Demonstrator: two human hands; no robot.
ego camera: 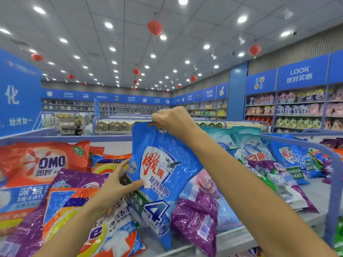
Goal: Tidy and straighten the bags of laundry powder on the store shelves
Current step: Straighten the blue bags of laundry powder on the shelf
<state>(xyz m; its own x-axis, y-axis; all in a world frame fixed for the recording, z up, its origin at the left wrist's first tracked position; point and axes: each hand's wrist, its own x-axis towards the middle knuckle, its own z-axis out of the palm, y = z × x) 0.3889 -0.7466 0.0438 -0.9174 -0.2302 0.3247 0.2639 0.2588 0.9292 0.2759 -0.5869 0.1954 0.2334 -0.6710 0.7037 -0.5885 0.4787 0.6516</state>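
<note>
Holding the blue bag (159,175) upright near the middle of the shelf bin, we judge ourselves midway through the straightening step: one bag is raised out of the heap and not yet set in a row. Our right hand (172,121) pinches the bag's top seam from above, fingers curled over the far edge. Our left hand (118,184) grips its left edge, thumb pressed on the printed front, fingers behind. The bag's lower end sits among the purple bags (194,216) near us. To the left, the orange OMO bag (42,162) and a purple-and-orange bag (61,201) lie flat and askew. To the right, pale blue bags (250,151) lean on one another, and a matching blue bag (291,158) stands further right by the shelf rail (335,191). We judge that the next move calls for choosing a spot, likely beside its match, and lowering the bag face forward without dragging its neighbours.
</note>
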